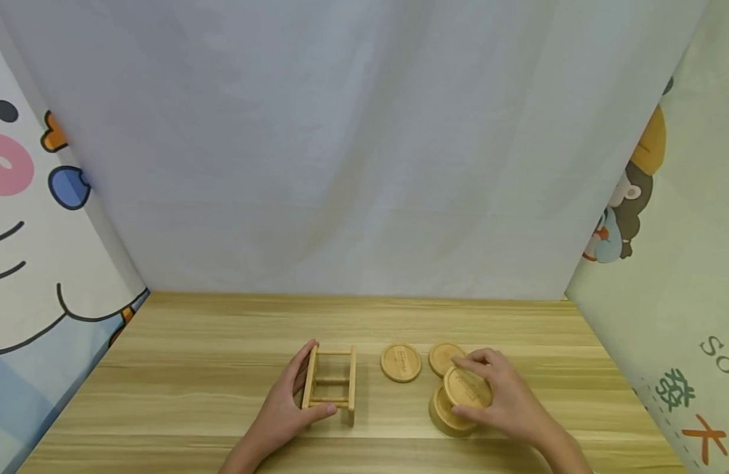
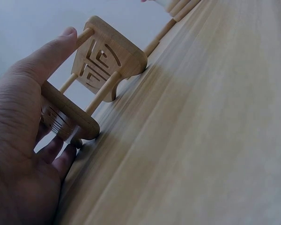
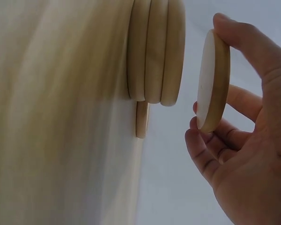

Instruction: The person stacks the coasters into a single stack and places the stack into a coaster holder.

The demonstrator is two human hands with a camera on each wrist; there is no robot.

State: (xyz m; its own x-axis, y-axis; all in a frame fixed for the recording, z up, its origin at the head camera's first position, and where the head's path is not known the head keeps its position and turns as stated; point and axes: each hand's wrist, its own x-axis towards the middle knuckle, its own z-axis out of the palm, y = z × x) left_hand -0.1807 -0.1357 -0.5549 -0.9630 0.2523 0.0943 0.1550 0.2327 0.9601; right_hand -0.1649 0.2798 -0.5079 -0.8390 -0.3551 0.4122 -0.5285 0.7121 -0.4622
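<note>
My left hand (image 1: 281, 408) grips a small wooden coaster rack (image 1: 352, 385) standing on the table, its thumb along the near side and its fingers at the left panel. Cut-out patterns show on the rack's end panels (image 2: 100, 58) in the left wrist view. Between thumb and fingertips, my right hand (image 1: 509, 398) pinches a round wooden coaster (image 1: 468, 388). That coaster is held just above a stack of coasters (image 1: 440, 416), with a gap between them in the right wrist view; its underside (image 3: 206, 79) is pale.
One coaster (image 1: 401, 362) lies flat between the rack and the stack. Another coaster (image 1: 444, 357) lies just behind the stack. The wood-grain table (image 1: 222, 342) ends at a white cloth (image 1: 341, 164) at the back, with printed panels on both sides.
</note>
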